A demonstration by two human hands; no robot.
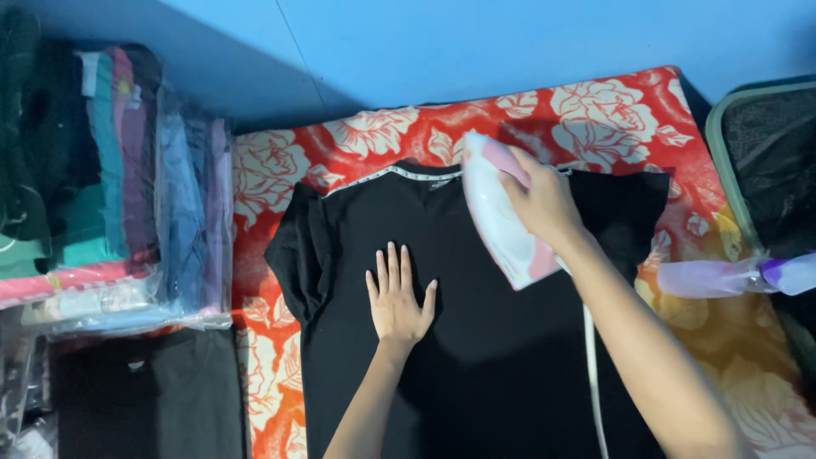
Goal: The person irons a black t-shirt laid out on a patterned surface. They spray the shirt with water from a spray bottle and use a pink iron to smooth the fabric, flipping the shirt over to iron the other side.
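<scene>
Right now a black shirt [476, 340] lies spread flat on a red cloth with a white and orange flower print [612, 110], its neckline with pale trim turned toward the blue wall [510, 42] and its short sleeves laid out to either side. The person's left hand [397, 297] rests palm down on the middle of the shirt, fingers straight and slightly fanned, gripping nothing. Their right hand [544, 204] is wrapped around the handle of a white and pink iron [497, 217], which sits just below the collar, right of centre, its nose pointing toward the neckline. A white cord [592, 374] trails from the iron down across the shirt, beside the right forearm.

Off to the person's right, on the orange part of the cloth, lies a translucent purple spray bottle [731, 276], on its side and well apart from the shirt. Beyond it, at the edge, is a dark mesh-sided bin with a pale green rim [722, 161]. On the other side, past the cloth's edge, stands a stack of folded clothes in clear plastic [119, 187], blues, teals and pinks. Nearer the person from that stack lies a dark folded garment [153, 391].
</scene>
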